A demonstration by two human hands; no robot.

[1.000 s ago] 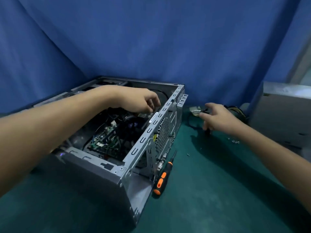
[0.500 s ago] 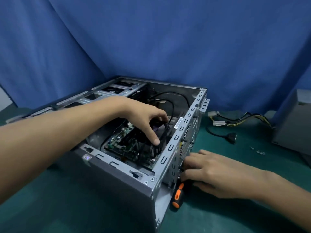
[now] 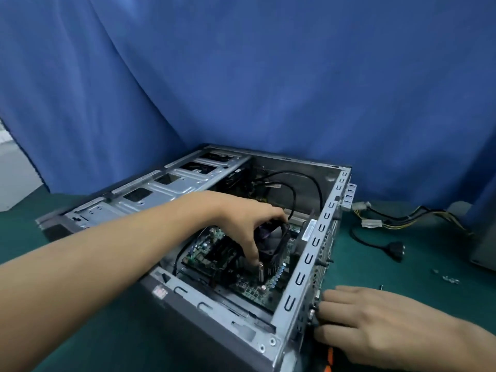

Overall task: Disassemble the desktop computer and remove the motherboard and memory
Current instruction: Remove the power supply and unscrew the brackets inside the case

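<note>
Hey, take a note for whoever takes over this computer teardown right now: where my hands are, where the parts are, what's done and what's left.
Left hand: inside the case, gripping the cooler fan on the motherboard.
Right hand: open, fingertips against the rear panel; the screwdriver lies just under it.
Done: the case is opened, the power cables are out on the mat, and loose screws lie nearby.
Left: the motherboard is still in the case with the cooler on it. The memory can't be made out from here, so check for it.
</note>
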